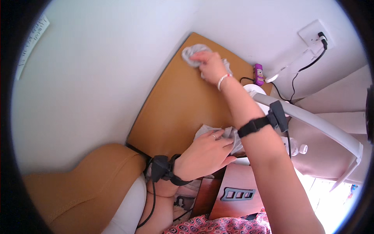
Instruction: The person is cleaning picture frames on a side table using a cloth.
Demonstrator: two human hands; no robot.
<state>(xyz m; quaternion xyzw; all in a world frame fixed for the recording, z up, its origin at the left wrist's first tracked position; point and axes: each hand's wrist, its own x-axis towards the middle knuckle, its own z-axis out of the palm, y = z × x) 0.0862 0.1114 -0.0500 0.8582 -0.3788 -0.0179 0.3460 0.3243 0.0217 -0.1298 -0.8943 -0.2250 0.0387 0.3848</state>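
Note:
In the head view, my right hand (211,66) reaches over the far part of a wooden tabletop (175,108), bunching a pale grey cloth (192,49) under its fingers. The cloth touches the wood near the corner against the wall. My left hand (206,153) lies palm-down at the near edge, its fingers on another pale, crumpled cloth or sheet (204,130). Its palm side is hidden, so a grip cannot be made out. Each forearm wears a black strap with a device and cable.
White walls border the tabletop. A lamp's white base and grey arm (309,117) stand on the right, near a purple item (258,74) and cables. A wall socket (317,35) holds a plug. A clear bottle (295,147) lies rightward; a brown chair back (96,175) is at lower left.

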